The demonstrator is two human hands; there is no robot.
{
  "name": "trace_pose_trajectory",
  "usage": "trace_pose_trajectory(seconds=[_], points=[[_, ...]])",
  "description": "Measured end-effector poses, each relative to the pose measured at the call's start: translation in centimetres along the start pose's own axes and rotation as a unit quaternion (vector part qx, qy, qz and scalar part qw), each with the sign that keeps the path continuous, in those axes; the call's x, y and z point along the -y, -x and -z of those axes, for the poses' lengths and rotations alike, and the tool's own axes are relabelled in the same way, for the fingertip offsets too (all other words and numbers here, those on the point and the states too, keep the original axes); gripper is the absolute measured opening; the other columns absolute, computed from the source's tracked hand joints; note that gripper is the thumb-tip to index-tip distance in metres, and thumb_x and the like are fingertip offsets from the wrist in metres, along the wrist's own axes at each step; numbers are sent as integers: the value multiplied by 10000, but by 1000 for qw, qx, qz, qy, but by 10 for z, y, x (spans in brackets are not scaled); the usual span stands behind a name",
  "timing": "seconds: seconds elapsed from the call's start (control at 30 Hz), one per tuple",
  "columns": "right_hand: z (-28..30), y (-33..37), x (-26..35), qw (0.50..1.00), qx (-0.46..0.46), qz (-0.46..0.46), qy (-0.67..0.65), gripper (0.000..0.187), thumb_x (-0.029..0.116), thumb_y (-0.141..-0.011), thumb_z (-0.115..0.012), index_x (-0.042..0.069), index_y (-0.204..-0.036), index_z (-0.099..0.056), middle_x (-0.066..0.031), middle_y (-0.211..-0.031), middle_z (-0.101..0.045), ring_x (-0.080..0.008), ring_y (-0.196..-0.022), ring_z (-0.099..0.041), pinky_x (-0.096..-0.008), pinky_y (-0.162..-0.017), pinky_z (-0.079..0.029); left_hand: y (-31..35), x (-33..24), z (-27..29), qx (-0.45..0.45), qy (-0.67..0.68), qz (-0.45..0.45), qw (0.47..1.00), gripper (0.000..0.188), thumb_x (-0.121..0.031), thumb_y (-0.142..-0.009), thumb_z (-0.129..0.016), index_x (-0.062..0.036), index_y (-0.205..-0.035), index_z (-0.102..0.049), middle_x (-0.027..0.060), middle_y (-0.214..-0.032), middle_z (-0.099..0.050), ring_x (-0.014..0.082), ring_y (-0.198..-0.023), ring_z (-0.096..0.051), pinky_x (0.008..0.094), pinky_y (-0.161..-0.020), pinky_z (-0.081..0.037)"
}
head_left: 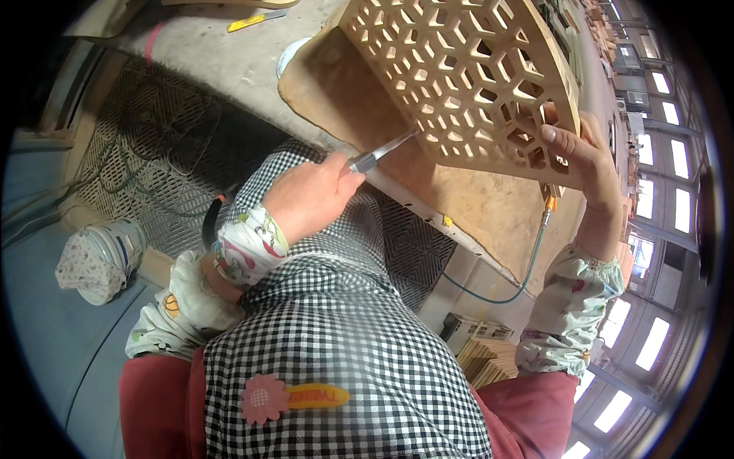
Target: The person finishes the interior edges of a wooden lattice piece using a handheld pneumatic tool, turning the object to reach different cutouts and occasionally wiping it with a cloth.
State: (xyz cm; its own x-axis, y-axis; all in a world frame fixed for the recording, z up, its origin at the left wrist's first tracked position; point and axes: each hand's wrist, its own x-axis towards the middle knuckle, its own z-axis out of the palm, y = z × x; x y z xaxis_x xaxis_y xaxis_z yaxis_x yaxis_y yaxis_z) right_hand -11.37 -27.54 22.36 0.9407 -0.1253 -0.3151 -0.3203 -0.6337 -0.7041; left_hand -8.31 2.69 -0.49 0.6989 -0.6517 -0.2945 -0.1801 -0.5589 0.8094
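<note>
My left hand [317, 195] is closed around a slim hand tool [368, 160] with a metal collar. Its narrow, pale blade points up and right, with the tip at the lower left edge of a wooden lattice panel [459, 84]; whether it touches is hard to tell. This light wood panel is cut through with many angular holes and stands tilted above a brown sheet [397, 153] on the bench. At the panel's lower right corner, my right hand [585, 157] grips the edge, thumb on the near face and fingers partly hidden behind it.
A yellow utility knife [256, 21] lies on the pale bench [206, 57]. A green air hose [497, 300] with an orange fitting hangs by the bench edge. On the left are a round tub [99, 260] and ridged floor matting [153, 130]; stacked boards [489, 361] stand below right.
</note>
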Motion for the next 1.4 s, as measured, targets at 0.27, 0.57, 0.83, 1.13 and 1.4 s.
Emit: trace_pose_trajectory(seconds=[0.27,0.57,0.83,1.13,1.4], points=[[2,7,-4,1000,-13,15,9,409,398,-913,-799,3,-998,-733,-34,-747,-660,-80,-633,-551,-254,-603,-404,-36,-9,-22,-34,-50,-11,998,430,-417,-1082,-533,8,-1104,-592,282,-896,-729,509,-865,-697,597,-756,-539],[4,8,0,999,-18,40,30,409,415,-903,-807,11,-917,-743,-46,-706,-692,-86,-591,-575,-251,-547,-386,-57,2,-37,-7,20,-52,998,511,-470,-1086,-492,31,-1069,-594,281,-867,-711,472,-734,-697,544,-724,-563],[-6,11,13,999,-38,36,-10,419,416,-910,-802,1,-911,-739,-48,-691,-682,-95,-574,-586,-249,-551,-405,-51,3,-9,242,386,112,883,448,-457,-1117,-441,-54,-952,-547,52,-703,-563,130,-481,-538,297,-399,-421],[-2,5,9,1000,3,20,-17,380,377,-936,-788,5,-925,-711,-37,-693,-652,-95,-609,-606,-245,-556,-403,-31,1,-39,-39,-8,-15,999,450,-443,-1099,-505,1,-1109,-572,218,-877,-732,422,-722,-706,520,-662,-553],[1,5,13,999,44,14,19,400,396,-955,-771,1,-917,-727,-42,-723,-679,-89,-624,-595,-249,-561,-409,17,-7,0,-1,40,15,999,386,-380,-1093,-541,4,-1121,-565,245,-940,-739,476,-835,-702,557,-698,-532]])
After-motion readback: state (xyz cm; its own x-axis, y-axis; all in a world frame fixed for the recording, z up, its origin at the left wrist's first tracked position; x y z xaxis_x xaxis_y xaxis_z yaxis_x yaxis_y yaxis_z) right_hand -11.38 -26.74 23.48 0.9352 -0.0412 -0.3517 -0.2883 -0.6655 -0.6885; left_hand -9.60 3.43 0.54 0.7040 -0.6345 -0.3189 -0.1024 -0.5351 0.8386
